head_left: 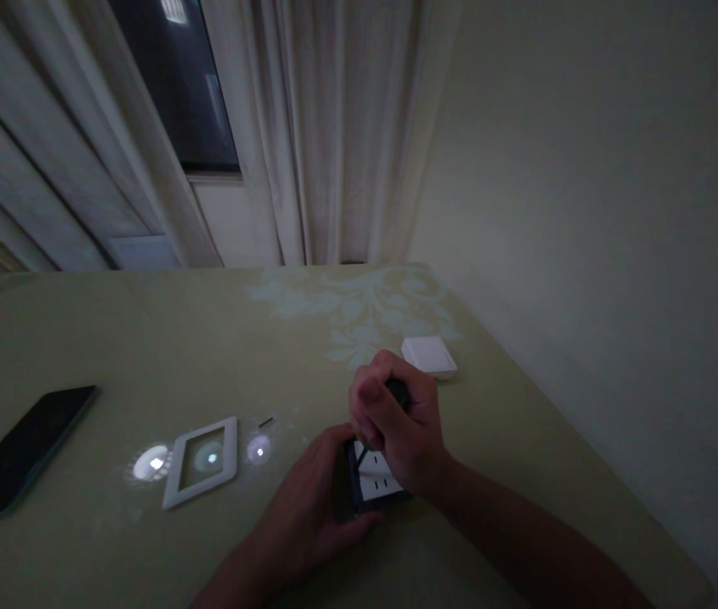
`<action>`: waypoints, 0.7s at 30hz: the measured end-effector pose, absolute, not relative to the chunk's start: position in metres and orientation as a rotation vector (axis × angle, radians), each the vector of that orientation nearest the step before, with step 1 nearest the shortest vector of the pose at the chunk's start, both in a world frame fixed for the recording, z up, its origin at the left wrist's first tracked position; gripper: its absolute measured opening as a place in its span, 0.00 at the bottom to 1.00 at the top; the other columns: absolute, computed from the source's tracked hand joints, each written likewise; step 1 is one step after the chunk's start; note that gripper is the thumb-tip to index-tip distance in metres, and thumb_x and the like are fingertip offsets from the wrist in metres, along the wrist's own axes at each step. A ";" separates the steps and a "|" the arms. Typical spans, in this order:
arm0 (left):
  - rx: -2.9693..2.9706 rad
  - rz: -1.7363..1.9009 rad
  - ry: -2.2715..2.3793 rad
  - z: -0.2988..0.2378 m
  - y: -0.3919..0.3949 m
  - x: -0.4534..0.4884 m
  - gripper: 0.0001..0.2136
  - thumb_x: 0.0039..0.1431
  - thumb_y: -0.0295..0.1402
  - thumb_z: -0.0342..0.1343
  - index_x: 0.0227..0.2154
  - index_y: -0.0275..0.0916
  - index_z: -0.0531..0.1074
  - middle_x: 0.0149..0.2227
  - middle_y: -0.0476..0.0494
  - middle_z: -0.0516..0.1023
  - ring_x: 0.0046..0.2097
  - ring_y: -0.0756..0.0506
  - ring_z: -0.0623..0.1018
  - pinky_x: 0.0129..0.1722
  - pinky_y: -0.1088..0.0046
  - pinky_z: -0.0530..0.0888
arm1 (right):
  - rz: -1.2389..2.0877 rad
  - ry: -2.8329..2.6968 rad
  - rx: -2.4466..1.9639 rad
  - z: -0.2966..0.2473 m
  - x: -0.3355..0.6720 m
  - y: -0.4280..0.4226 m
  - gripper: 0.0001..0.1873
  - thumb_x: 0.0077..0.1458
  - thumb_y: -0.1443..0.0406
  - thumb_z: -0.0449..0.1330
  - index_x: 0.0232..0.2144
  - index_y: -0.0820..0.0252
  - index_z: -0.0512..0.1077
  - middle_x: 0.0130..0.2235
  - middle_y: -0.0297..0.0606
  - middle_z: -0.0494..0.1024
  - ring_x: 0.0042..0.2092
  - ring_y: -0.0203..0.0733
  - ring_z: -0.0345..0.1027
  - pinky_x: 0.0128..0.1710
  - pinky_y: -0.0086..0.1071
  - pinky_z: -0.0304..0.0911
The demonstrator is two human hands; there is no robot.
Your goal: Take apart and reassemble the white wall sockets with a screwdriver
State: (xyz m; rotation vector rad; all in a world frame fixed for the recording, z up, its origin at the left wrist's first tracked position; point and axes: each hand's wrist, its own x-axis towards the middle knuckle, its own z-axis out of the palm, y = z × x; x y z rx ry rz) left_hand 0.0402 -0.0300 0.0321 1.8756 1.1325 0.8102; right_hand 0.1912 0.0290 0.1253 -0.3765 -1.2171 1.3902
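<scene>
A wall socket (379,484) with a white face, dark frame and slots lies on the table, partly covered by my hands. My left hand (311,507) grips its left side, thumb at the near edge and fingers at the far edge. Above it my right hand (400,419) is wrapped round the dark handle of a screwdriver (397,392). The screwdriver's shaft slants down to the left side of the socket's face. Whether the tip sits in a screw is hard to see.
Left of my hands lies a white square frame (230,448), with a small thin dark piece (265,422) beside it. A dark flat tablet-like slab (22,452) is at far left. Beyond my right hand sits a white box (430,356). A wall (600,254) borders the table's right side.
</scene>
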 end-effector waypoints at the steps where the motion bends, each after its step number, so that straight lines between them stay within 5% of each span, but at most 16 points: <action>1: 1.885 0.814 1.133 0.030 -0.030 0.040 0.38 0.55 0.36 0.73 0.65 0.51 0.61 0.63 0.40 0.75 0.61 0.31 0.77 0.62 0.48 0.76 | 1.386 -1.220 -0.374 0.126 0.192 0.029 0.19 0.67 0.57 0.69 0.29 0.56 0.68 0.21 0.23 0.65 0.19 0.26 0.52 0.18 0.22 0.52; 10: 1.900 0.843 1.121 0.029 -0.029 0.040 0.40 0.55 0.36 0.73 0.67 0.51 0.58 0.64 0.39 0.75 0.62 0.31 0.77 0.60 0.48 0.77 | 1.349 -1.247 -0.410 0.121 0.193 0.030 0.18 0.67 0.57 0.70 0.30 0.56 0.70 0.21 0.23 0.66 0.20 0.27 0.53 0.19 0.23 0.52; 21: 2.006 0.791 1.182 0.018 -0.031 0.037 0.29 0.57 0.35 0.71 0.60 0.50 0.67 0.58 0.40 0.79 0.56 0.32 0.79 0.56 0.49 0.79 | 1.340 -1.329 -0.380 0.128 0.187 0.022 0.19 0.62 0.55 0.73 0.27 0.57 0.71 0.23 0.25 0.67 0.23 0.29 0.56 0.22 0.26 0.52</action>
